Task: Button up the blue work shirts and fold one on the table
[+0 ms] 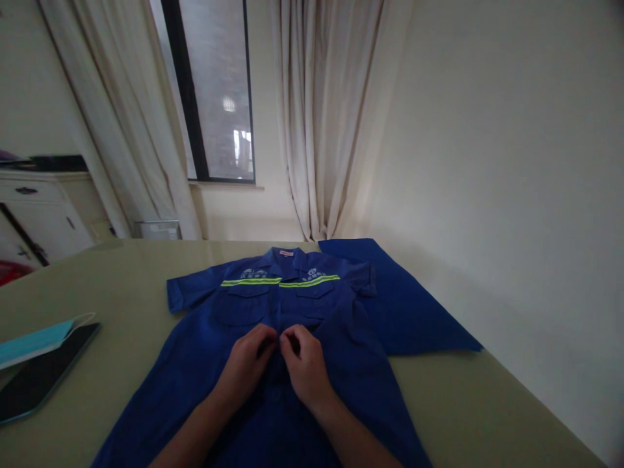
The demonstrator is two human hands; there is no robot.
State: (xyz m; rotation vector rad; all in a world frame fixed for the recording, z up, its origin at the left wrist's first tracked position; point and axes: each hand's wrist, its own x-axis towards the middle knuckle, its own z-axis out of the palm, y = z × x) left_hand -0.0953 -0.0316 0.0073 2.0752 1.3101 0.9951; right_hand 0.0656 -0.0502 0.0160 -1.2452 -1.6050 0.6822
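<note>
A blue short-sleeved work shirt (195, 364) lies spread front side up on the table, its collar away from me. Yellow reflective stripes and pale printing cross the chest above two flap pockets. At the middle of the front, just below the pockets, my left hand (251, 357) pinches the placket edge. My right hand (305, 364) pinches the same placket from the other side, with the fingertips of both hands nearly meeting. Any button between them is hidden by the fingers.
A blue cloth (414, 312) lies under the shirt's right side, by the wall. On the left, a light blue face mask (36, 344) rests on a dark tablet-like device (43, 383). The greenish table (131, 279) reaches toward curtains (322, 117) and a window.
</note>
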